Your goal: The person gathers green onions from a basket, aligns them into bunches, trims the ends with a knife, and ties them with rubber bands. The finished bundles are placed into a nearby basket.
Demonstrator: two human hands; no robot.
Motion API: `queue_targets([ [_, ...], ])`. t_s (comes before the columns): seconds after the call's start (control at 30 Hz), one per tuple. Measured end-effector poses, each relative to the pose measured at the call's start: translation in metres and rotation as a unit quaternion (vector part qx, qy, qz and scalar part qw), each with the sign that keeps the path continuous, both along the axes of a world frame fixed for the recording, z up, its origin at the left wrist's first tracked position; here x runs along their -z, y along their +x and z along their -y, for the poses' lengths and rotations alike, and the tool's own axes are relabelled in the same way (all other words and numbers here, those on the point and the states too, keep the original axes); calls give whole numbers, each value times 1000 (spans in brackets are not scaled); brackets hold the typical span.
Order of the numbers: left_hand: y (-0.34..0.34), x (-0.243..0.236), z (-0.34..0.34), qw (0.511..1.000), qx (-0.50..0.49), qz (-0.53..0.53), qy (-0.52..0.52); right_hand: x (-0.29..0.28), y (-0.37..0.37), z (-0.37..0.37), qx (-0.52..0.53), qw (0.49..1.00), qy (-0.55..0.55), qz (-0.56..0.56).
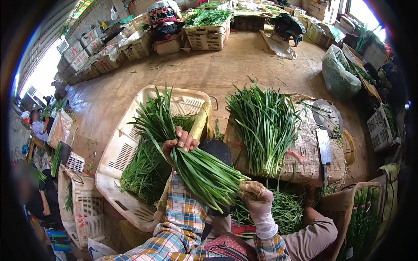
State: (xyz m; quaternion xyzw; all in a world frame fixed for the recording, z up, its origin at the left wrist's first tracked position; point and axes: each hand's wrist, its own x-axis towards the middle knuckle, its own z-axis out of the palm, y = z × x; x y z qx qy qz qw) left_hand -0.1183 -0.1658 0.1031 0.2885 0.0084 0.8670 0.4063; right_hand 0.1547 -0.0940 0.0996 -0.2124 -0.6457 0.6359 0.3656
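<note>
My left hand [179, 143] is wrapped round the middle of a loose bunch of garlic chives [204, 172], held slantwise above my lap. At its lower right end my right hand [257, 192], in a pale glove, pinches the tips of the stalks. Under and beyond my left hand stands a cream plastic crate [114, 150] with more loose chives [143, 174] inside. To the right, a thick pile of chives [263, 128] lies on a worn board [300, 167], and a cleaver [324, 150] rests flat beside it. Further loose chives [285, 213] lie below the board.
A crate of tied chive bunches [363, 213] stands at the lower right. Another crate [85, 204] is at the left. A round metal plate [326, 115] sits by the cleaver. Across the brown floor [209, 65] are stacked crates, a plastic sack [341, 74] and other people.
</note>
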Motion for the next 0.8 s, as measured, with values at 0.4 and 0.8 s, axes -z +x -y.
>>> queue_targets([
  [0.4,2,-18,-5,958,37,18,284,13,91,-26,-72,941,-165,288],
  [0.8,21,-26,-30,952,142,-21,270,-1,19,11,-126,900,-418,11],
])
